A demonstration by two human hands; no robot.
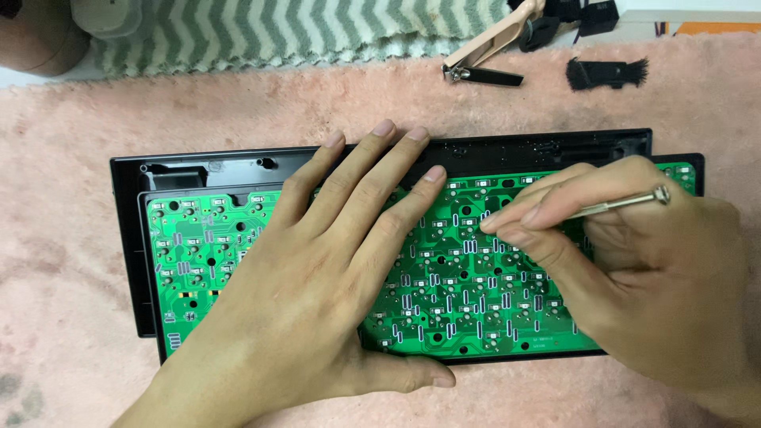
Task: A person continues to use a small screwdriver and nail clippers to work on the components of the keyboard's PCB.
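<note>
A green circuit board (pixel 476 301) lies face up in a black keyboard case (pixel 127 238) on a pink fluffy mat. My left hand (pixel 317 269) rests flat on the board's middle, fingers spread, fingertips reaching the case's upper edge. My right hand (pixel 634 269) pinches a thin metal screwdriver (pixel 626 203) between thumb and fingers; its tip touches the board just right of my left index finger, hidden by my fingertips.
A pink and black nail clipper (pixel 483 55) lies above the case on the mat (pixel 63 349). A small black brush (pixel 606 73) sits to its right. A grey-and-white zigzag towel (pixel 277 32) lies along the top edge.
</note>
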